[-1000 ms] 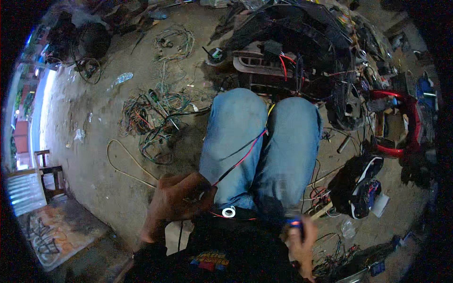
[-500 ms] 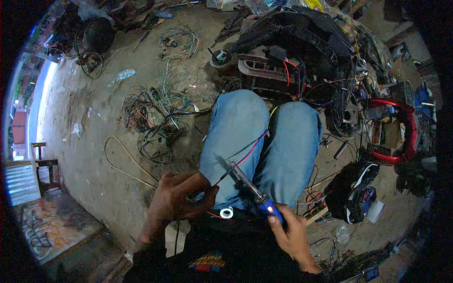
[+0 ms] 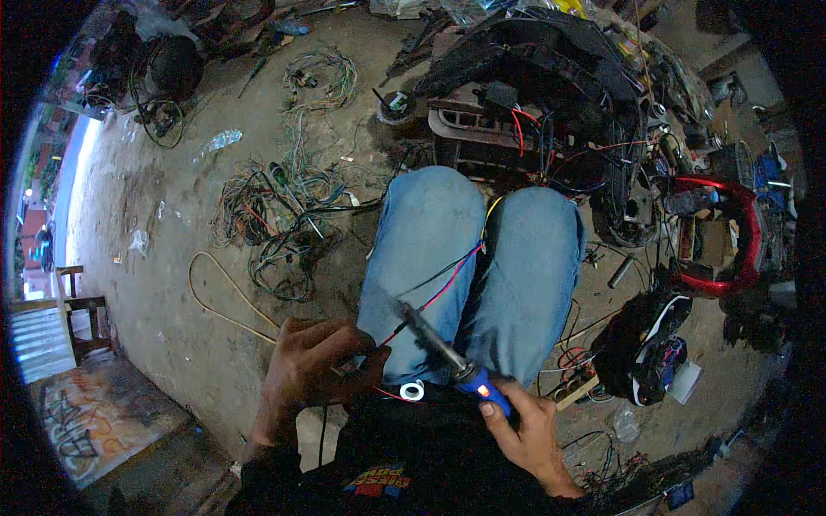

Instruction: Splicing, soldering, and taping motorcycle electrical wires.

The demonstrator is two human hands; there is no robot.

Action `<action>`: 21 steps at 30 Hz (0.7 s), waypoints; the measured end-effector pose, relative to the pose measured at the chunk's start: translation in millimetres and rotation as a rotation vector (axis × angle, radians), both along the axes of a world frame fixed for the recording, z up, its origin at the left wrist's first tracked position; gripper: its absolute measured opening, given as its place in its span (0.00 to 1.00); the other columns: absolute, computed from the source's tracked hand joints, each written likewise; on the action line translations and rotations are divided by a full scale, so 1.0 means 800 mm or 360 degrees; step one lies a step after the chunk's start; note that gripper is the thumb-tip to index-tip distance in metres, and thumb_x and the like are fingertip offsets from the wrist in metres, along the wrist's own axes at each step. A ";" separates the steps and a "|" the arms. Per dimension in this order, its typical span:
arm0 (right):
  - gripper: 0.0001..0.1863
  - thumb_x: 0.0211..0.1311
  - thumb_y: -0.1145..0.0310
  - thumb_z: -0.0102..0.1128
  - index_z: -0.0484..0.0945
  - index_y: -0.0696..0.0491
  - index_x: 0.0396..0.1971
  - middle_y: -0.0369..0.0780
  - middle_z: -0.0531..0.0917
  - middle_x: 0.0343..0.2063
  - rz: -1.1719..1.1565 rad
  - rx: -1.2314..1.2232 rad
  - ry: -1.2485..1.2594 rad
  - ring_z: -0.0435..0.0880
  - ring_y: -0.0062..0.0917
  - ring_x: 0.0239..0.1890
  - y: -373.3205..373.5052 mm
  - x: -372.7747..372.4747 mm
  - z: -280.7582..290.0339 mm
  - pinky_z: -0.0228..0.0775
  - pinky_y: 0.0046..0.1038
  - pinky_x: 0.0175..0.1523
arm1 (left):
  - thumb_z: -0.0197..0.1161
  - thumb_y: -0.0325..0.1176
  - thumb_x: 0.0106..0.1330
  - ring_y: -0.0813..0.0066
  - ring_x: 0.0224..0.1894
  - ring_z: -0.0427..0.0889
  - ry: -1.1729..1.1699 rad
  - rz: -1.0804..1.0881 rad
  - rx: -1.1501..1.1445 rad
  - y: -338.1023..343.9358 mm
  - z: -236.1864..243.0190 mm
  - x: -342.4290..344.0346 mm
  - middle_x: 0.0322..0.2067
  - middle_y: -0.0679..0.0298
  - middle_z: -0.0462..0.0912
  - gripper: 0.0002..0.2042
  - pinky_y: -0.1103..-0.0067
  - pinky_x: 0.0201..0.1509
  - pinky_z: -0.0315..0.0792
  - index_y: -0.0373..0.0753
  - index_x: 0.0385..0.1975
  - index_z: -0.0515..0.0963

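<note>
My left hand (image 3: 320, 370) is closed on a thin red-and-black wire (image 3: 440, 293), which runs up across my left jeans leg (image 3: 422, 215) toward a yellow wire (image 3: 492, 208) between my knees. My right hand (image 3: 520, 430) grips the blue handle of a soldering iron (image 3: 487, 391) with a lit orange switch. The iron's blurred metal shaft points up-left at the wire above my left fingers; I cannot tell whether the tip touches it. A white tape roll (image 3: 412, 390) lies in my lap, right of my left hand.
Tangled wires (image 3: 258, 215) lie on the concrete floor (image 3: 138, 301) at left. A dark vehicle body part (image 3: 533, 60) is beyond my knees. A red plastic frame (image 3: 744, 262) and black bag (image 3: 624, 344) sit at right. A stained board (image 3: 120, 417) lies lower left.
My right hand has risen from low at the right, bringing the soldering iron over my lap to the wire. My left hand has stayed on the wire, shifting only slightly.
</note>
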State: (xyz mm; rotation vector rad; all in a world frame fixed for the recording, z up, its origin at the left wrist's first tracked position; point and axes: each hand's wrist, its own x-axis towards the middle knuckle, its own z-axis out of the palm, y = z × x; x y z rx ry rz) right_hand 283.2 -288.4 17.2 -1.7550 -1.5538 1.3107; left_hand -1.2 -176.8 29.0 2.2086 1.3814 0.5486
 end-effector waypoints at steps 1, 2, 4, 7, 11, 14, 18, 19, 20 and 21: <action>0.15 0.69 0.61 0.68 0.81 0.54 0.48 0.46 0.87 0.31 -0.0001 0.0033 0.0041 0.88 0.43 0.29 0.000 -0.001 0.001 0.78 0.37 0.35 | 0.79 0.34 0.54 0.74 0.28 0.85 0.0004 -0.0007 0.0009 0.000 0.000 -0.001 0.25 0.74 0.82 0.11 0.72 0.34 0.65 0.50 0.28 0.80; 0.15 0.69 0.61 0.68 0.81 0.54 0.48 0.46 0.87 0.31 -0.0008 0.0033 0.0069 0.88 0.43 0.29 0.001 -0.001 0.003 0.78 0.37 0.35 | 0.79 0.34 0.54 0.74 0.28 0.85 0.0001 -0.0015 0.0036 0.001 0.001 -0.001 0.24 0.74 0.82 0.11 0.72 0.34 0.65 0.50 0.28 0.80; 0.15 0.68 0.61 0.68 0.82 0.55 0.47 0.46 0.85 0.28 -0.0052 0.0035 0.0086 0.87 0.39 0.27 0.003 -0.003 0.003 0.77 0.35 0.34 | 0.79 0.33 0.53 0.74 0.28 0.85 0.0032 -0.0037 0.0039 0.002 0.002 -0.001 0.24 0.75 0.82 0.11 0.73 0.34 0.65 0.50 0.29 0.80; 0.15 0.67 0.62 0.68 0.83 0.57 0.46 0.45 0.81 0.21 -0.0126 -0.0004 0.0041 0.83 0.31 0.21 0.006 -0.003 0.003 0.74 0.31 0.32 | 0.80 0.33 0.53 0.75 0.27 0.85 0.0115 -0.0065 0.0123 0.005 0.004 -0.001 0.24 0.75 0.83 0.11 0.73 0.33 0.66 0.50 0.28 0.80; 0.15 0.67 0.62 0.68 0.83 0.57 0.46 0.45 0.80 0.21 -0.0069 -0.0069 -0.0016 0.83 0.30 0.21 0.005 0.000 0.007 0.74 0.30 0.32 | 0.79 0.32 0.53 0.75 0.26 0.85 0.0039 -0.0062 0.0132 0.006 0.007 0.000 0.24 0.75 0.82 0.11 0.73 0.33 0.69 0.49 0.28 0.80; 0.15 0.67 0.62 0.68 0.83 0.57 0.46 0.45 0.80 0.21 -0.0070 0.0005 0.0108 0.83 0.29 0.22 0.004 0.000 0.007 0.73 0.31 0.32 | 0.79 0.31 0.53 0.75 0.26 0.85 0.0046 -0.0072 0.0148 0.007 0.009 -0.001 0.24 0.75 0.82 0.11 0.73 0.33 0.70 0.49 0.27 0.80; 0.16 0.71 0.57 0.67 0.82 0.52 0.49 0.46 0.85 0.27 -0.0016 -0.0209 0.0039 0.83 0.37 0.21 0.007 0.004 0.006 0.76 0.35 0.32 | 0.80 0.31 0.52 0.74 0.26 0.85 0.0106 -0.0030 0.0163 0.007 0.009 -0.002 0.23 0.75 0.82 0.11 0.74 0.33 0.69 0.50 0.27 0.80; 0.16 0.71 0.57 0.66 0.82 0.52 0.50 0.46 0.85 0.28 -0.0042 -0.0160 0.0093 0.83 0.36 0.22 0.008 0.004 0.006 0.76 0.34 0.33 | 0.80 0.32 0.51 0.74 0.26 0.85 0.0129 -0.0015 0.0155 0.007 0.009 -0.002 0.23 0.75 0.82 0.11 0.74 0.33 0.69 0.50 0.27 0.80; 0.16 0.72 0.57 0.66 0.82 0.52 0.50 0.46 0.85 0.28 -0.0075 -0.0171 0.0106 0.83 0.35 0.22 0.009 0.005 0.005 0.76 0.34 0.33 | 0.80 0.32 0.51 0.74 0.26 0.85 0.0106 -0.0004 0.0153 0.007 0.009 -0.002 0.23 0.75 0.82 0.11 0.74 0.34 0.69 0.50 0.27 0.81; 0.16 0.72 0.57 0.66 0.82 0.52 0.50 0.46 0.85 0.28 -0.0101 -0.0212 0.0093 0.84 0.35 0.22 0.009 0.005 0.006 0.76 0.34 0.33 | 0.80 0.32 0.51 0.74 0.26 0.85 0.0084 0.0007 0.0152 0.007 0.008 -0.003 0.23 0.75 0.83 0.11 0.74 0.34 0.69 0.51 0.27 0.81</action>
